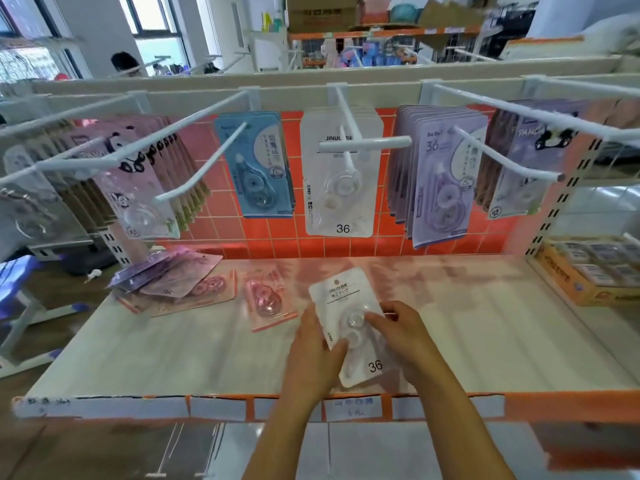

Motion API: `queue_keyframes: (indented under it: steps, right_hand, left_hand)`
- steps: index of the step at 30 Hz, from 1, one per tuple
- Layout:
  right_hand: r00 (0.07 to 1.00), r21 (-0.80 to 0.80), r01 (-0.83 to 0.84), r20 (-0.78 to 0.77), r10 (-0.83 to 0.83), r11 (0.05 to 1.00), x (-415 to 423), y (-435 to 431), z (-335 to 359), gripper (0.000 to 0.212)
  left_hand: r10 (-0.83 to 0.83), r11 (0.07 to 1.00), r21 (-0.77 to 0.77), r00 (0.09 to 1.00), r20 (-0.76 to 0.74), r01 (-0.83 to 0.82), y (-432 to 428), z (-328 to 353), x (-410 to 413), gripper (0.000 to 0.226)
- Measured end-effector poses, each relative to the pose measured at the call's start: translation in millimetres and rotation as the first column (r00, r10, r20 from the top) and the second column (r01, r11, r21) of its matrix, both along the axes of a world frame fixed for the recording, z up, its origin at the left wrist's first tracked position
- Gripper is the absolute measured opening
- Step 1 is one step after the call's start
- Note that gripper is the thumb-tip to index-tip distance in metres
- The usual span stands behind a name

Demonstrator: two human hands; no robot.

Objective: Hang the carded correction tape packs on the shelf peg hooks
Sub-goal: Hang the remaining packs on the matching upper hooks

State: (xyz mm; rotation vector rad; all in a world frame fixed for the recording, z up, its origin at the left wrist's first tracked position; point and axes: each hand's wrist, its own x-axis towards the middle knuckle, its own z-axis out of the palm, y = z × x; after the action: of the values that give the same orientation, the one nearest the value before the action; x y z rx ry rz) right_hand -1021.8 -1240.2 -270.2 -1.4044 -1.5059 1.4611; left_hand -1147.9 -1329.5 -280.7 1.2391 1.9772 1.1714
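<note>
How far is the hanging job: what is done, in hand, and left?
Done: blue carded packs, white carded packs and lilac carded packs hang on white peg hooks. In hand: left hand and right hand hold one white carded pack marked 36. Left: a lilac-and-pink pile of packs and a single pink pack lie on the pale shelf board.

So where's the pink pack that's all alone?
In the head view, the lone pink pack lies flat on the shelf, just left of the left hand, right of the pile of packs.
</note>
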Motion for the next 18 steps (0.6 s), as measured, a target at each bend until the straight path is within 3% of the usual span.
queue_keyframes:
  steps: [3,5,10,18]
  right_hand:
    - [0.976,-0.047,0.004,-0.217,-0.014,0.999,6.3,-17.1,14.8,0.010]
    - [0.937,-0.062,-0.025,-0.349,0.001,0.998,7.7,-27.1,29.3,0.012]
    - [0.892,0.069,-0.007,-0.450,0.038,0.998,6.5,-40.6,58.7,0.015]
    - [0.841,0.247,0.081,-0.537,0.067,0.966,4.8,-63.4,96.1,0.020]
  left_hand:
    - [-0.081,0.994,-0.025,0.889,0.450,0.103,-15.8,16.1,2.3,0.051]
    - [-0.138,0.984,-0.026,0.838,0.528,0.178,-23.3,25.5,2.0,0.044]
    - [-0.156,0.986,0.033,0.855,0.494,0.161,-36.7,57.5,-6.0,0.031]
    - [-0.174,0.983,0.122,0.922,0.346,0.140,-56.4,96.8,-14.9,0.030]
